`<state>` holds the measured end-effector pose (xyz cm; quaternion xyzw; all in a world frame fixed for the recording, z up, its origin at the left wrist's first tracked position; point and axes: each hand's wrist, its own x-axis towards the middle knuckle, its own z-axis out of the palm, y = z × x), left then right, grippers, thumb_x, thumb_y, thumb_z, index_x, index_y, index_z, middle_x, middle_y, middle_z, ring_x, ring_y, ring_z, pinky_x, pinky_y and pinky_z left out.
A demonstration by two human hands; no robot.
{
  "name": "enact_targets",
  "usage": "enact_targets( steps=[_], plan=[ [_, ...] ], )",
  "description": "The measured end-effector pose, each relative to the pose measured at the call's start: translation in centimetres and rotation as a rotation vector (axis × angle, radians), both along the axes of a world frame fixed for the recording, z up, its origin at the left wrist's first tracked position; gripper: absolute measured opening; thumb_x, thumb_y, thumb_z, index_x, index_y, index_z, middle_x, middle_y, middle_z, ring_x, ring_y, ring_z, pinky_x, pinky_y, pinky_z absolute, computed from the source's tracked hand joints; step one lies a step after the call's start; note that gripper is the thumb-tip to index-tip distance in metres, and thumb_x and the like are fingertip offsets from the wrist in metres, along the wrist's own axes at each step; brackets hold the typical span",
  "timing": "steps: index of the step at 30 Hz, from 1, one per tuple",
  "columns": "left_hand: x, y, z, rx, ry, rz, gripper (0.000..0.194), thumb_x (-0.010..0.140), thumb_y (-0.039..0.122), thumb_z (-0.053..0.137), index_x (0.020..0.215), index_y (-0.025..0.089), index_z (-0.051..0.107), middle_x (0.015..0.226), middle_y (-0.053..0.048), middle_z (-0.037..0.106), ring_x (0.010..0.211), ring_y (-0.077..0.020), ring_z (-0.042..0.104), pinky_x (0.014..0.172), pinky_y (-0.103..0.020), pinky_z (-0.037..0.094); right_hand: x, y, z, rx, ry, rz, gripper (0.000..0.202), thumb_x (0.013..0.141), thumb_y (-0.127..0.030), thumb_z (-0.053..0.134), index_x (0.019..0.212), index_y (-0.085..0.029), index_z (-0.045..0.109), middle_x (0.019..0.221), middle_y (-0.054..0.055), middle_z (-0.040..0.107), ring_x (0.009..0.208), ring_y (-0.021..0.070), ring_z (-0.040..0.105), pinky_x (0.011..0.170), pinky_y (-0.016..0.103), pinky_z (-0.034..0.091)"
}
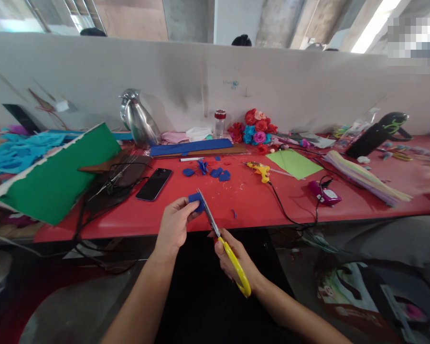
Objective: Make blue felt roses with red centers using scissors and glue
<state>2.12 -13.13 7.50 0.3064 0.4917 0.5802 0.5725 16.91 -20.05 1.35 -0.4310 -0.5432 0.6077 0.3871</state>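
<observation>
A pale partition (186, 81) stands along the back of the red counter (254, 205), whose near edge runs just in front of the person. Bare red surface shows between the phone (154, 184) and the yellow glue gun (260, 171), giving both hands room; the green board (68, 174) bounds the left and the pale green sheet (294, 163) lies toward the right.

The left hand (175, 220) is narrowed, pinching one small blue piece (196, 197) between thumb and fingers above the counter, near that front edge. The right hand (245, 259), in front of the edge, is wrapped around one pair of yellow-handled scissors (235, 263); the blades lie at the blue piece's right side, though whether they bite into it I cannot tell.

Beyond the hands sit one folded blue flower shape (202, 166), one white pen (191, 159) and several loose blue petals (224, 176), some overlapping. Farther back stand one metal pitcher (141, 122), one red-lidded jar (220, 125) and one bunch of paper flowers (260, 125), with one black bottle (370, 138) tilted at the right
</observation>
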Motion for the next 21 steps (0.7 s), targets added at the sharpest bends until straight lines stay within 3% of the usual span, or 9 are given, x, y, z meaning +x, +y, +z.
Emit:
enact_targets(
  steps=[15, 19, 21],
  plan=[
    [0.1, 0.0, 0.0, 0.01, -0.039, -0.021, 0.021, 0.053, 0.024, 0.08, 0.066, 0.012, 0.069, 0.07, -0.004, 0.069, 0.069, -0.0145, 0.064, 0.076, -0.031, 0.053, -0.6, -0.2, -0.4, -0.051, 0.028, -0.058, 0.044, 0.084, -0.062, 0.05, 0.102, -0.022, 0.051, 0.049, -0.012, 0.031, 0.03, 0.004, 0.031, 0.03, 0.015, 0.025],
    [-0.3, 0.2, -0.4, -0.009, -0.062, -0.021, 0.026, 0.049, 0.026, 0.084, 0.067, 0.012, 0.07, 0.069, -0.003, 0.069, 0.068, -0.0134, 0.064, 0.073, -0.028, 0.052, 0.2, 1.2, -0.2, 0.007, -0.047, -0.136, 0.042, 0.084, -0.061, 0.05, 0.1, -0.022, 0.054, 0.05, -0.01, 0.035, 0.031, 0.005, 0.03, 0.032, 0.018, 0.026],
    [-0.7, 0.4, -0.7, -0.022, -0.066, -0.021, 0.03, 0.047, 0.027, 0.086, 0.068, 0.012, 0.071, 0.069, -0.003, 0.069, 0.066, -0.0125, 0.063, 0.071, -0.026, 0.052, 1.4, 2.8, 0.3, 0.106, -0.187, -0.229, 0.039, 0.082, -0.057, 0.055, 0.097, -0.021, 0.057, 0.054, -0.008, 0.042, 0.038, 0.0069, 0.037, 0.039, 0.019, 0.031]
  ],
)
